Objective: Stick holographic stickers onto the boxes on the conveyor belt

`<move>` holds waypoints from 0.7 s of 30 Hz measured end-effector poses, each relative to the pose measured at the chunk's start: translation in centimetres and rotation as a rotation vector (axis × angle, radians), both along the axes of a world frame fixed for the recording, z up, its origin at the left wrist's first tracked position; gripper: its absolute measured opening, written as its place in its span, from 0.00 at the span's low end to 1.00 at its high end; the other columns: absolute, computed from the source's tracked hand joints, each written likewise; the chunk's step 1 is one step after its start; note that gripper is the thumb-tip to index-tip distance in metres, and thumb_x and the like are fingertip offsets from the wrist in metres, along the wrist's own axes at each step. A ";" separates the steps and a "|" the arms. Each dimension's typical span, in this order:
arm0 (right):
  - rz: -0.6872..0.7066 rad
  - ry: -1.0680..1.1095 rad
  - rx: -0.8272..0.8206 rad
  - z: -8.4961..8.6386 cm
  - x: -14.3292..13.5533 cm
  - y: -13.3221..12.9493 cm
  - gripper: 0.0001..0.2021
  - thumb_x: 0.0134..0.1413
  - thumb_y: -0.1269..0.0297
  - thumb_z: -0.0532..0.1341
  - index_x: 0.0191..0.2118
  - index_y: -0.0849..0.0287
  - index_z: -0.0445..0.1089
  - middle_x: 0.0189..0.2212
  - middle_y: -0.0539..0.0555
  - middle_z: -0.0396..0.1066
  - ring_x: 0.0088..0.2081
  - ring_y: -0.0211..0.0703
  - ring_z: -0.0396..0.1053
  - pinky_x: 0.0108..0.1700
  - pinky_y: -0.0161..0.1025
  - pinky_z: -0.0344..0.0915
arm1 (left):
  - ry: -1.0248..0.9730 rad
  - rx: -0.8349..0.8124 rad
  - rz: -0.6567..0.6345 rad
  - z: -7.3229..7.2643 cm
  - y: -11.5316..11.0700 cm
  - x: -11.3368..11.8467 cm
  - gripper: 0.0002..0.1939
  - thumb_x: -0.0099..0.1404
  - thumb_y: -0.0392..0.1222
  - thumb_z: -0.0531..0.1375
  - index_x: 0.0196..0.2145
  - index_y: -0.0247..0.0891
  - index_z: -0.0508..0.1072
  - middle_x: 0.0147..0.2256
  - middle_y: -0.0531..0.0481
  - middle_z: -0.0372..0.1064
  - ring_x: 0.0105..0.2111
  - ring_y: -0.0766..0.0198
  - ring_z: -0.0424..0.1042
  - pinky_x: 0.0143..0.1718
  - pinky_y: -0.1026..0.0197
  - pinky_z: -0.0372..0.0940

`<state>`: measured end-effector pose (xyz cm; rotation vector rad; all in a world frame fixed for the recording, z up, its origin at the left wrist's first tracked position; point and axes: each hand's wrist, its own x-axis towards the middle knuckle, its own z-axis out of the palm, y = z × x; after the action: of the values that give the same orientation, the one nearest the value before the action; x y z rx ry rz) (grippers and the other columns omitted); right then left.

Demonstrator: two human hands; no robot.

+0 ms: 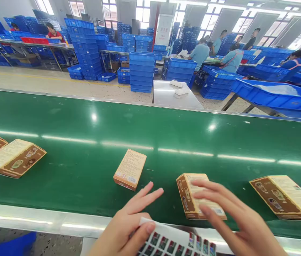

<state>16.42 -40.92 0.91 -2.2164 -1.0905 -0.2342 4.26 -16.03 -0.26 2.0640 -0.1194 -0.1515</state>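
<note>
My left hand (131, 224) pinches a white sheet of small dark stickers (172, 243) between thumb and curled fingers, with two fingers stretched out. The sheet hangs over the near metal edge of the belt. My right hand (236, 217) is spread over a brown and cream box (186, 195), partly hiding its printed top. Whether the fingertips touch the box I cannot tell, and any small sticker on them does not show. A smaller-looking cream box (130, 169) lies flat just beyond my left fingertips, its barcode toward me.
More boxes lie on the green belt (73, 192): one at right (286, 197) and an overlapping pair at left (17, 158). Past the belt stand a white table (172, 96), stacked blue crates (142, 71) and several people at benches. A metal rail (46, 220) runs along the near side.
</note>
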 end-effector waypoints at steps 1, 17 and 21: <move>0.096 -0.031 -0.032 0.5 -0.4 0.4 0.08 0.69 0.63 0.57 0.46 0.51 0.73 0.53 0.54 0.72 0.54 0.47 0.73 0.48 0.37 0.76 | 0.001 0.012 0.051 0.2 0.5 -0.5 0.22 0.76 0.47 0.47 0.27 0.40 0.71 0.68 0.54 0.55 0.71 0.51 0.44 0.69 0.44 0.52; 0.159 -0.001 0.023 -0.1 -1.1 1.2 0.04 0.64 0.67 0.62 0.38 0.50 0.73 0.58 0.52 0.69 0.60 0.52 0.67 0.57 0.45 0.70 | -0.054 0.023 0.266 -0.4 2.0 -0.4 0.23 0.77 0.50 0.45 0.26 0.40 0.66 0.70 0.56 0.50 0.72 0.50 0.40 0.72 0.39 0.38; -0.135 0.596 0.288 -1.4 1.0 3.0 0.11 0.68 0.52 0.58 0.48 0.49 0.73 0.54 0.54 0.74 0.53 0.50 0.73 0.53 0.44 0.73 | 0.045 -0.019 0.216 -1.5 2.3 0.1 0.24 0.76 0.52 0.45 0.26 0.40 0.66 0.69 0.55 0.52 0.72 0.48 0.41 0.72 0.37 0.39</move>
<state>17.42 -37.95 -0.50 -1.9135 -0.5438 0.1961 4.35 -13.73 -1.72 2.0376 0.1289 -0.0628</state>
